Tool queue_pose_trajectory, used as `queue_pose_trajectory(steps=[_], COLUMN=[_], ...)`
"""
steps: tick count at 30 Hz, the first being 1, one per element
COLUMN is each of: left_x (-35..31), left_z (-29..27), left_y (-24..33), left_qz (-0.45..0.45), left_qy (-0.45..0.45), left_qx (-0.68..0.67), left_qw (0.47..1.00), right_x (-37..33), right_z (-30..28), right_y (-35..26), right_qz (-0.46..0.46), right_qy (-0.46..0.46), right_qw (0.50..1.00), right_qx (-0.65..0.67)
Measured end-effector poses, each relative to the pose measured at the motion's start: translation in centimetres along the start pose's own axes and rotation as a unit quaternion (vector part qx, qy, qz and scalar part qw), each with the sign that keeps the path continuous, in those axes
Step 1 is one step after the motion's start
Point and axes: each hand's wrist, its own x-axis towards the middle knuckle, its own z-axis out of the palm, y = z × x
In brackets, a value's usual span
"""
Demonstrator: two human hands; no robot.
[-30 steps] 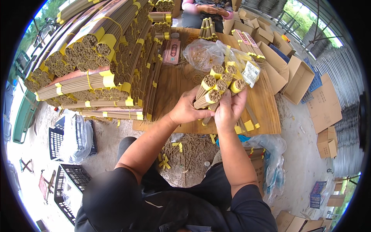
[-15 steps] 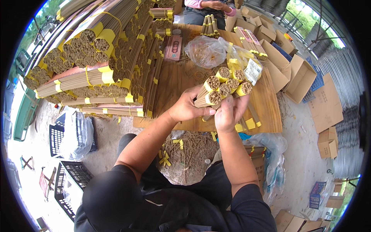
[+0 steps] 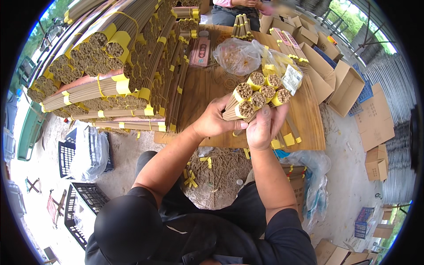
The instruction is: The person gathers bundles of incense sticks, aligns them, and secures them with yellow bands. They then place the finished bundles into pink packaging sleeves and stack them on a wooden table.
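Note:
A cluster of several incense stick bundles (image 3: pixel 267 91), each wrapped near its end in yellow paper, is held between my hands above the table's near side. Their brown cut ends point up toward me. My left hand (image 3: pixel 214 118) is closed around the left side of the cluster, thumb along the lower edge. My right hand (image 3: pixel 265 126) grips the lower right side, its thumb pressed up against the ends of the bundles. The lower lengths of the sticks are mostly hidden behind the hands.
A tall stack of banded incense bundles (image 3: pixel 95 66) rises at left. On the wooden table (image 3: pixel 198 95) lie a clear plastic bag (image 3: pixel 237 56), a pink packet (image 3: pixel 200 52) and yellow paper strips (image 3: pixel 288 139). Open cartons (image 3: pixel 346 88) stand right; a co-worker (image 3: pixel 229 15) sits across.
The view has shifted slightly. Both hands keep their hold on the incense bundles, with almost no movement. Across the table, the co-worker's hands have moved up toward the edge of view.

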Motion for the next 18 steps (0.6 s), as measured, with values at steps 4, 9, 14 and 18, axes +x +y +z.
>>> queue_pose_trajectory(steps=[4,9,14,18], left_x=[-0.1,1.0,1.5,1.7], left_z=[-0.2,-1.4,-2.7,-3.1], left_y=[0.2,0.0,-0.4,-0.5], left_qz=[-0.062,-0.082,-0.067,-0.070], left_qy=[-0.010,-0.040,-0.028,-0.003], left_qx=[-0.025,-0.038,-0.048,-0.099], left_qw=[0.998,0.995,0.996,0.993], right_x=[1.2,2.4,2.9,4.2], right_z=[0.4,-0.2,-0.5,-0.3], right_y=[0.2,1.9,3.5,3.9], right_qz=[0.024,0.029,0.093,0.030], right_qy=[0.014,-0.055,-0.119,-0.120], right_qw=[0.999,0.996,0.977,0.950], right_qx=[0.017,-0.059,-0.154,-0.286])
